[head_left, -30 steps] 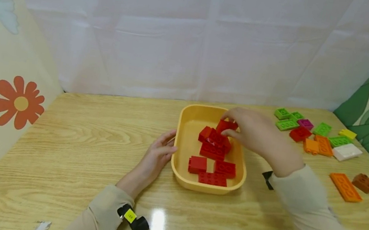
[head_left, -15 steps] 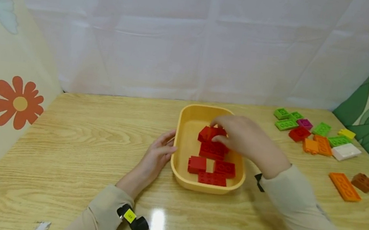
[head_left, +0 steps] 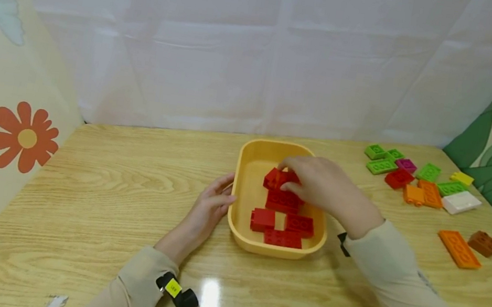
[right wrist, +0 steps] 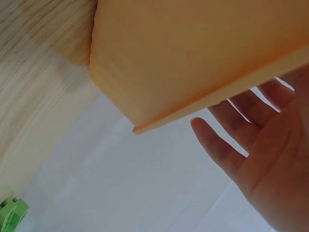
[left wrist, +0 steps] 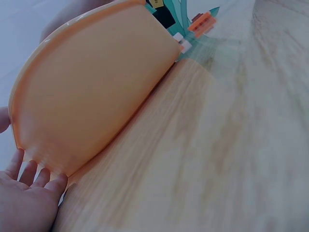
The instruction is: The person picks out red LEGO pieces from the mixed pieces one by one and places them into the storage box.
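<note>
A yellow plastic bin (head_left: 270, 251) on the wooden table holds several red toy bricks. My right hand (head_left: 324, 186) reaches over its right rim and pinches a red brick (head_left: 289, 178) between thumb and fingers, low over the bricks at the back. That brick is partly hidden by the hand. In the right wrist view the hand (right wrist: 270, 162) dips past the bin's rim, its fingertips partly out of sight. My left hand (head_left: 209, 206) rests against the bin's left side; in the left wrist view, fairly straight fingers (left wrist: 30, 169) touch the outer wall.
On the right part of the table lie loose bricks: several green, a magenta one (head_left: 406, 165), a red one (head_left: 399, 178), several orange, a yellow one (head_left: 462, 178), a white one (head_left: 462, 202) and a brown one (head_left: 484, 244). A white cloth (head_left: 195, 45) hangs behind.
My right hand has moved left and slightly down inside the bin with the red brick, then nearly stopped. The left hand and the bin stay in place.
</note>
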`<state>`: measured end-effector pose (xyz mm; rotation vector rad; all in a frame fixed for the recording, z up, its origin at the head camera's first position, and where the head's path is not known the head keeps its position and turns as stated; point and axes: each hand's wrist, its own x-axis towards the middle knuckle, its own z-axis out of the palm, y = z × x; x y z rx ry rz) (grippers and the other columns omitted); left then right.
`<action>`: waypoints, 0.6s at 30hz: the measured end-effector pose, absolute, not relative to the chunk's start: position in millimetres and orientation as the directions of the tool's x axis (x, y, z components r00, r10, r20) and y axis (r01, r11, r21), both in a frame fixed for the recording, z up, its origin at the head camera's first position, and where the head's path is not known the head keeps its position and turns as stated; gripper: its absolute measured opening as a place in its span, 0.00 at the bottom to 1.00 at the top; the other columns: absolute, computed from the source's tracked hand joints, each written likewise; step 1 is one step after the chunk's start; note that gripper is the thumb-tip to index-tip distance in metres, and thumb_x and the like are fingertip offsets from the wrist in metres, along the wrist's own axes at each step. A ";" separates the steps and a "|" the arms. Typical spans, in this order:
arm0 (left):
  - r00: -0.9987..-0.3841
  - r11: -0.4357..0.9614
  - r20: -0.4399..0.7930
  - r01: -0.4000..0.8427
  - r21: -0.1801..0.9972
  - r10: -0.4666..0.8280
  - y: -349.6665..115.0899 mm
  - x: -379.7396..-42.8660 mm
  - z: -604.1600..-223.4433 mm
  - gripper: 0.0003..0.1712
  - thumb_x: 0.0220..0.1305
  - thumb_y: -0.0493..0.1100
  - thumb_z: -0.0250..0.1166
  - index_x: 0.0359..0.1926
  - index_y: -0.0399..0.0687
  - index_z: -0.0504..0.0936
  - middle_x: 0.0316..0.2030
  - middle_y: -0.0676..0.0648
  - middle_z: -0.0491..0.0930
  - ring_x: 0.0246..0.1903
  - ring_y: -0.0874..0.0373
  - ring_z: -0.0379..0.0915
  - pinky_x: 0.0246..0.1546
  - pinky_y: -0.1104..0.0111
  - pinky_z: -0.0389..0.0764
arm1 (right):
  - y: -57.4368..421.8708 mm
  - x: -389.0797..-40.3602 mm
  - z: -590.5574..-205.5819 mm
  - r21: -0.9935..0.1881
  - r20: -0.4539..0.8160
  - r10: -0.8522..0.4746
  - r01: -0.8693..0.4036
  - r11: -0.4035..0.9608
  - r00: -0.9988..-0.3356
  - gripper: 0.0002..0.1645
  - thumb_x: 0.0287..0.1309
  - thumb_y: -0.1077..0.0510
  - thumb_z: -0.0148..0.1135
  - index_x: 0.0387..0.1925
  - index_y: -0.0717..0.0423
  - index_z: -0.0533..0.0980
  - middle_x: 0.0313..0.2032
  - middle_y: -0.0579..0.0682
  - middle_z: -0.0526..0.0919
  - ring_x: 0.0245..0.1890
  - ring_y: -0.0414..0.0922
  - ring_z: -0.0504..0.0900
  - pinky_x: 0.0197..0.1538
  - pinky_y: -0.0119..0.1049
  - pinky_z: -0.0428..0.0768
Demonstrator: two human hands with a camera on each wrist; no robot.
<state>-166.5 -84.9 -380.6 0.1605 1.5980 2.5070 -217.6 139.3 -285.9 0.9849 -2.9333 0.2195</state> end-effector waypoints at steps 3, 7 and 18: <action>-0.981 -0.414 0.004 -0.078 0.907 0.194 -85.0 -166.3 -380.7 0.38 0.60 0.31 0.51 0.72 0.28 0.55 0.71 0.31 0.57 0.69 0.44 0.56 0.55 0.74 0.71 | 138.8 -216.8 -285.0 -0.129 0.080 -0.596 -0.601 0.789 -0.799 0.18 0.57 0.56 0.71 0.48 0.56 0.80 0.43 0.51 0.85 0.38 0.48 0.81 0.48 0.48 0.79; -0.982 -0.418 0.004 -0.077 0.905 0.190 -84.6 -166.2 -380.8 0.38 0.59 0.31 0.51 0.71 0.28 0.56 0.71 0.31 0.57 0.69 0.45 0.56 0.55 0.74 0.71 | 138.4 -216.0 -284.2 -0.136 0.077 -0.594 -0.598 0.790 -0.801 0.18 0.57 0.54 0.71 0.48 0.55 0.80 0.43 0.50 0.85 0.37 0.47 0.80 0.47 0.47 0.79; -0.982 -0.422 0.008 -0.073 0.904 0.186 -84.1 -166.3 -380.5 0.38 0.58 0.31 0.51 0.71 0.27 0.55 0.71 0.31 0.57 0.70 0.45 0.55 0.54 0.74 0.71 | 138.8 -213.3 -280.4 -0.144 0.086 -0.590 -0.596 0.790 -0.803 0.17 0.59 0.54 0.70 0.48 0.55 0.80 0.40 0.49 0.85 0.37 0.47 0.81 0.46 0.47 0.80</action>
